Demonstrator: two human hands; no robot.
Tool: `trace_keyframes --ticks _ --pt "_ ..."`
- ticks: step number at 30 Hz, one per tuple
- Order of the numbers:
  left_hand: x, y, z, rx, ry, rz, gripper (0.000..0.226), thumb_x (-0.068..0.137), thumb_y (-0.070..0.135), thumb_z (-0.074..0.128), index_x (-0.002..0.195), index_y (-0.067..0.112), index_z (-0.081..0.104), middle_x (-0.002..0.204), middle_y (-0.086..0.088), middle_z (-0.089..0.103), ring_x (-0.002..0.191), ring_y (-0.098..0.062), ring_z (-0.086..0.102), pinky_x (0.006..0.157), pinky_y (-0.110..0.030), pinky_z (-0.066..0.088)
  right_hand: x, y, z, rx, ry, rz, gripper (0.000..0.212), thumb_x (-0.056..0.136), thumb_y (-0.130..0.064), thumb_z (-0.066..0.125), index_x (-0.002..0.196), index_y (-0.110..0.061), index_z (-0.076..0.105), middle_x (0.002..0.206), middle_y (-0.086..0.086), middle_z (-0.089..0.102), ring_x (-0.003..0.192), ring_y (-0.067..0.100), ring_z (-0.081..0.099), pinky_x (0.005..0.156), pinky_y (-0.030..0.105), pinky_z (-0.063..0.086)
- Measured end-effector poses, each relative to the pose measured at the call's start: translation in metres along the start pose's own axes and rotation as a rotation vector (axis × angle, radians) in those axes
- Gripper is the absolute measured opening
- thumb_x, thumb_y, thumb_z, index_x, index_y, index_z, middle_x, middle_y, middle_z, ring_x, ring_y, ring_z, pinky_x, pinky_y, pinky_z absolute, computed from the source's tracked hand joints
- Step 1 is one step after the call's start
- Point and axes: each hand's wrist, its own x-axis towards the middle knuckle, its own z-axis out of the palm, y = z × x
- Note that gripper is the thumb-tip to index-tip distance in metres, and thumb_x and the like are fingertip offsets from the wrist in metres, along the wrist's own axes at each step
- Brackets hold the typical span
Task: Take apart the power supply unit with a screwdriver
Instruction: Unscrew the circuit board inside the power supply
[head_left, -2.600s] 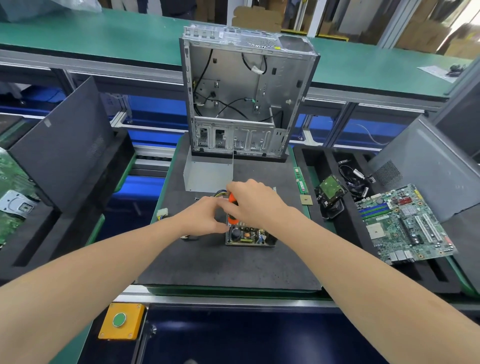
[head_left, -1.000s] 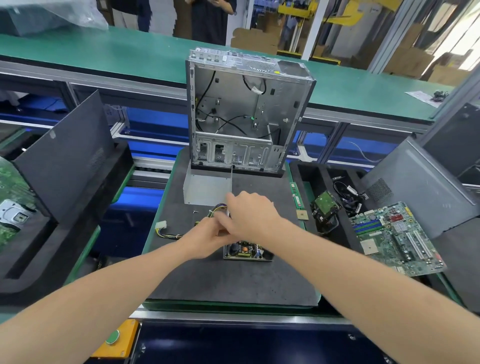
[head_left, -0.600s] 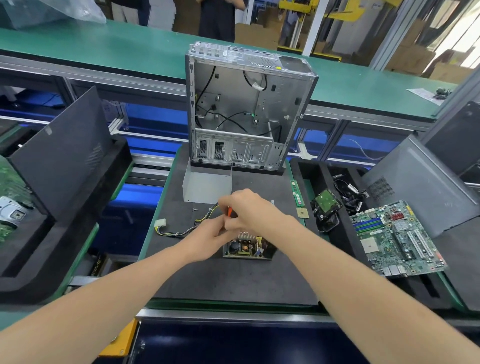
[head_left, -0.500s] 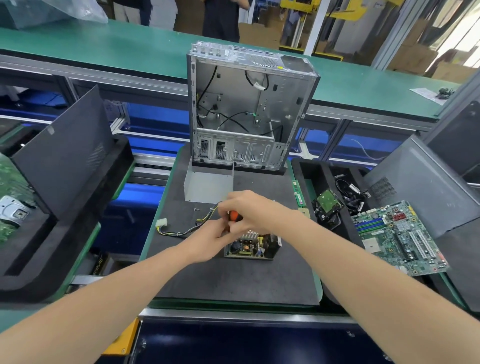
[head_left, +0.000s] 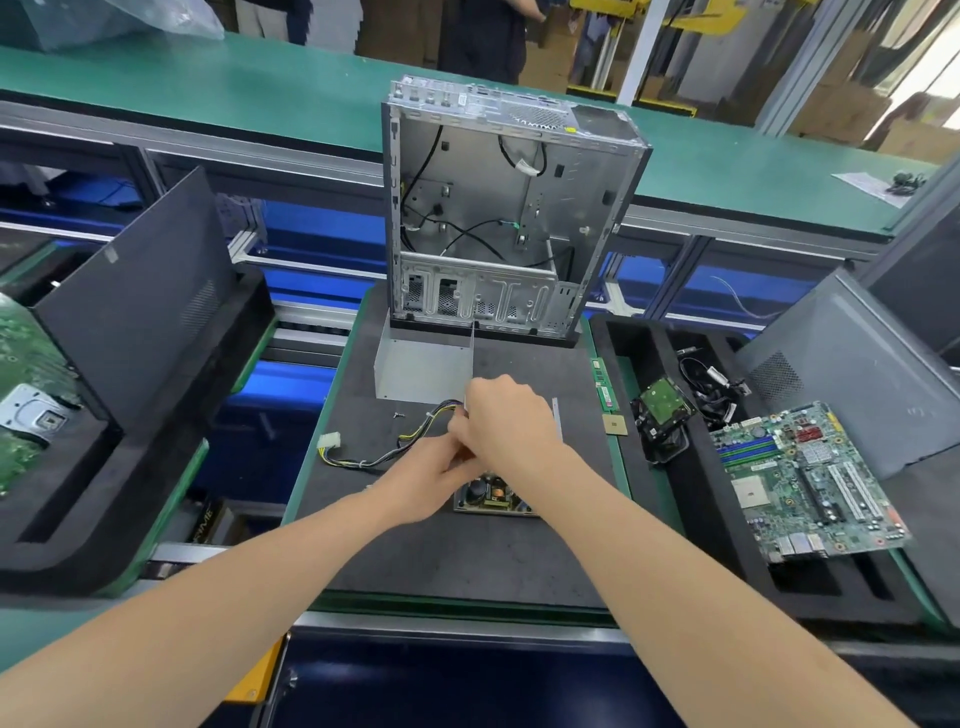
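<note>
Orange screwdriver handle now hidden inside curled right hand (head_left: 506, 421); left hand (head_left: 441, 473) fingers bunched, grip unclear; power supply board (head_left: 496, 496) on bench (head_left: 415, 551) before computer case (head_left: 493, 208); unscrewing likely, next needs steady downward turning.

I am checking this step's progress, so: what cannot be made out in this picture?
- Head view: the screwdriver, if held, is hidden inside the right hand.
- Head view: both hands cover most of the power supply board; the fingertips of the left hand are covered too.
- Head view: the loose screw is too small to identify.
</note>
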Motion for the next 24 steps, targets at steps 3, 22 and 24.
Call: trace_keyframes --ticks 3,22,24 --pt "0.0 0.001 -0.004 -0.023 -0.046 0.007 0.009 0.106 0.037 0.055 0.104 0.042 0.063 0.095 0.028 0.068 0.09 0.008 0.061 0.078 -0.014 0.047 0.004 0.013 -0.012 0.047 -0.129 -0.146 0.014 0.092 -0.027 0.061 0.09 -0.014 0.055 0.084 0.008 0.057 0.078 0.036 0.059 0.06 0.032 0.039" --pt "-0.001 -0.001 -0.002 -0.004 -0.033 0.013 0.011 0.105 0.039 0.058 0.095 0.035 0.061 0.086 0.029 0.069 0.08 0.013 0.061 0.069 -0.011 0.043 -0.001 0.007 -0.004 -0.015 -0.084 -0.038 0.03 0.104 -0.039 0.05 0.09 -0.012 0.05 0.075 0.005 0.044 0.079 0.036 0.058 0.063 0.035 0.036" --pt "0.0 -0.001 -0.006 -0.012 -0.045 0.006 0.013 0.105 0.04 0.057 0.108 0.03 0.065 0.1 0.02 0.072 0.093 0.008 0.063 0.079 -0.019 0.047 0.003 0.015 -0.013 0.054 -0.171 -0.144 0.02 0.1 -0.034 0.055 0.096 -0.015 0.051 0.084 0.007 0.053 0.081 0.036 0.059 0.056 0.033 0.034"
